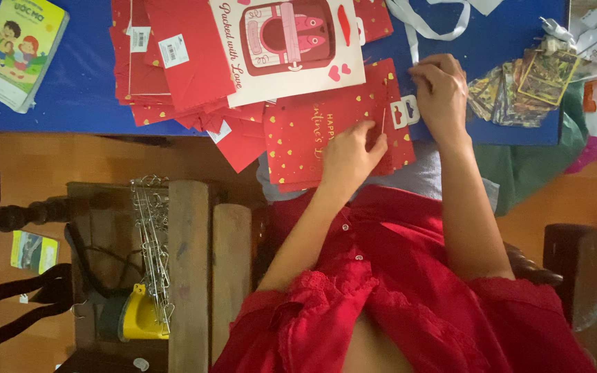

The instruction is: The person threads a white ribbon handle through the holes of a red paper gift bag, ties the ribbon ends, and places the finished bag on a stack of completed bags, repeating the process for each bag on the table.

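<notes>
Red paper bag [326, 135] pinched by both hands' fingers [367, 135], contents unseen.

I sit at a blue tabletop [70, 103] that stands on a warm orange-brown floor [50, 166]. Wooden furniture [188, 262] with thick pale slats stands beside me below the tabletop's near edge, and dark turned wood [8, 217] lies beyond it. Light is soft and even.
</notes>
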The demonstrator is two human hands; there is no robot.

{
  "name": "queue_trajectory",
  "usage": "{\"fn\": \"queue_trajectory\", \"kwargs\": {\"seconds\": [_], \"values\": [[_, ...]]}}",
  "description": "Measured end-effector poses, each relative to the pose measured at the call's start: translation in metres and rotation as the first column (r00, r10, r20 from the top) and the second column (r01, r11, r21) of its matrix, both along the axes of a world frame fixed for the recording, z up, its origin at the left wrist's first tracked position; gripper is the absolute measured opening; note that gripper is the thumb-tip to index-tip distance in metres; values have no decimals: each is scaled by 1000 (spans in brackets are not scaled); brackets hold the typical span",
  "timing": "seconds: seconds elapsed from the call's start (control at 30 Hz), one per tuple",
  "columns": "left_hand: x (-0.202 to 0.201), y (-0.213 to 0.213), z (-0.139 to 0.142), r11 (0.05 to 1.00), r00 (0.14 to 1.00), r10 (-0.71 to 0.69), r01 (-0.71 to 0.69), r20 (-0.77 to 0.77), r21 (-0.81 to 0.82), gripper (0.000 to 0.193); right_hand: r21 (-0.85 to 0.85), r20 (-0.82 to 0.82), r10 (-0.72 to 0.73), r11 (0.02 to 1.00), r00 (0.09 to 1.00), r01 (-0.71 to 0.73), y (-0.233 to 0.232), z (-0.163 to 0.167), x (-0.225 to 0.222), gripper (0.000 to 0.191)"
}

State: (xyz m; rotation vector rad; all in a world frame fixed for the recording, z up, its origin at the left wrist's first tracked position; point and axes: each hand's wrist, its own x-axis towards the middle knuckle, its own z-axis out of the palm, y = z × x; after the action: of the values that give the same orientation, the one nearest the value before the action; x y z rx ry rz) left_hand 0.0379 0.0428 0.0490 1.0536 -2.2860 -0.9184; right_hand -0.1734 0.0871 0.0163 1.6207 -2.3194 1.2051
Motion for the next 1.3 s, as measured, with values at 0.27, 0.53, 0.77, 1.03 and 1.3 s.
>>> {"fn": "queue_trajectory", "kwargs": {"seconds": [0.27, 0.53, 0.77, 1.03, 1.3], "values": [[-12, -10, -12, 997, 993, 19, -9, -113, 82, 23, 42, 54, -45, 998, 997, 43, 4, 2, 4, 8], [-14, -34, -32, 926, 969, 39, 58, -246, 374, 24, 32, 31, -23, 999, 999, 22, 4, -1, 3, 15], [-13, -48, -52, 919, 971, -43, 130, -235, 372, 23, -4, -17, -69, 998, 997, 69, 4, -5, 5, 5], [-6, -55, -50, 699, 951, -19, 234, -309, 676, 25, -97, 192, 71, 994, 979, -53, 17, 27, 29, 4], [1, -53, -50, 613, 908, -29, 346, -417, 711, 27, 212, 240, 179, 950, 954, -231, 22, 66, 64, 10]]}}
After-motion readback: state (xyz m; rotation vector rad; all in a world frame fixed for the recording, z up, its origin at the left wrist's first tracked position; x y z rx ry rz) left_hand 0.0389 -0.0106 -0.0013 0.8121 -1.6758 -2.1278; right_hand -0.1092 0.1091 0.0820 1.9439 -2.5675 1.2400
